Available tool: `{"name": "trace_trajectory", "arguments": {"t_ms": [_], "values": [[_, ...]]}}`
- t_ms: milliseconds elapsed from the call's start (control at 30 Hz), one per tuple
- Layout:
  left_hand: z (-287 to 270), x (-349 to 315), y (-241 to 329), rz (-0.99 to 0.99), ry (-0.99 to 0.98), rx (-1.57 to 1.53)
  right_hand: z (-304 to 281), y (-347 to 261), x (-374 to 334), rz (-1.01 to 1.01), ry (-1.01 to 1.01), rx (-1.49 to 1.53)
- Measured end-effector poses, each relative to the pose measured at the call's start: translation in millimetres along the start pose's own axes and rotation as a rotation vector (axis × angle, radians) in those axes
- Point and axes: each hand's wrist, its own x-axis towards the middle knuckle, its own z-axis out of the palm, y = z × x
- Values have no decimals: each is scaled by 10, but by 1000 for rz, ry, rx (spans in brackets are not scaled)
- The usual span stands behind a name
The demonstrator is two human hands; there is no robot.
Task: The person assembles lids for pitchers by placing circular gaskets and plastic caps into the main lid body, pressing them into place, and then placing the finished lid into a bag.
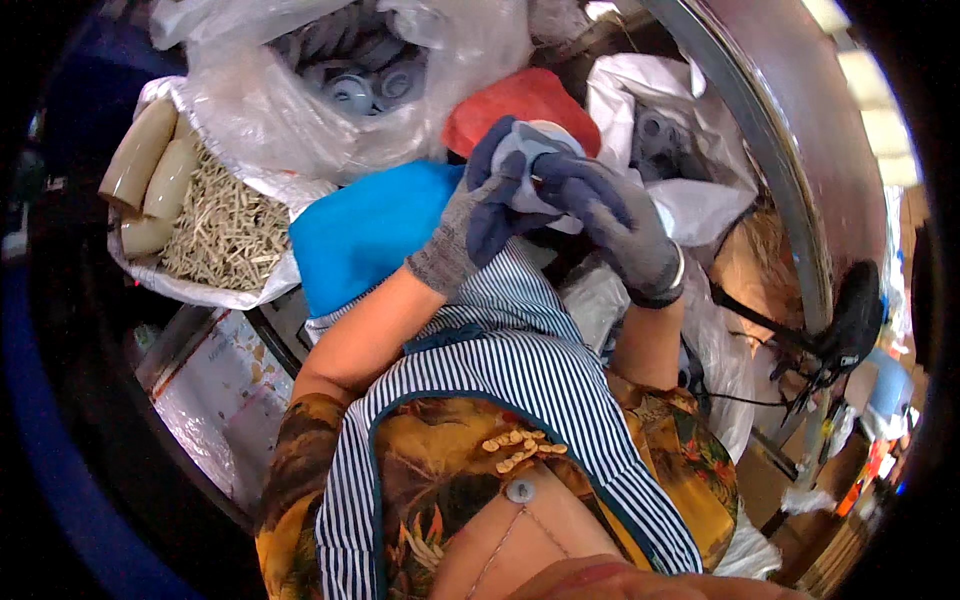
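Note:
Both my hands wear grey knit gloves with dark blue palms and fingers. Between them, above my lap, is a pale grey-blue round plastic part [516, 148]. My left hand [482, 205] is closed round its left side, thumb lying across its face. On the other side, my right hand [618, 215] has its fingers bent against the part, near a dark opening in it. Whether those fingers also pinch something small is hidden. Behind the part lies a red cloth or pad [520, 100], and a blue cloth [375, 230] covers my lap on the left.
A clear plastic bag [240, 75] of grey round parts stands ahead. On the left, a white sack [285, 285] holds many small beige pieces [225, 225] and cream tubes [140, 155]. At right are a white bag [705, 205] of dark grey parts, a curved metal edge [790, 130] and a black cable [750, 400].

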Motion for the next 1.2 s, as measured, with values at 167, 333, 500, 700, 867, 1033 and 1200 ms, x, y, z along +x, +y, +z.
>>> {"name": "trace_trajectory", "arguments": {"t_ms": [167, 333, 500, 700, 867, 1033, 1200], "values": [[-351, -248, 216, -15, -31, -259, 65, -30, -32, -305, 150, -457], [-447, -335, 472, -183, 45, -39, 416, 427, -446, -18, 376, -265], [-933, -761, 1226, 515, 501, 788, -12, 945, -1214, 243, 412, -967], [-1590, -1361, 1348, 486, 947, 1936, 215, 609, -744, 378, 706, -143], [-1964, -1383, 1133, 492, 1032, 1688, 407, 1316, 159, 225, 584, -335], [-1827, -1402, 989, 568, 1001, 1851, 402, 1578, 213, 295, 567, -627], [-1908, -1472, 1141, 553, 992, 1775, 476, 1632, 189, 70, 694, -768]]}}
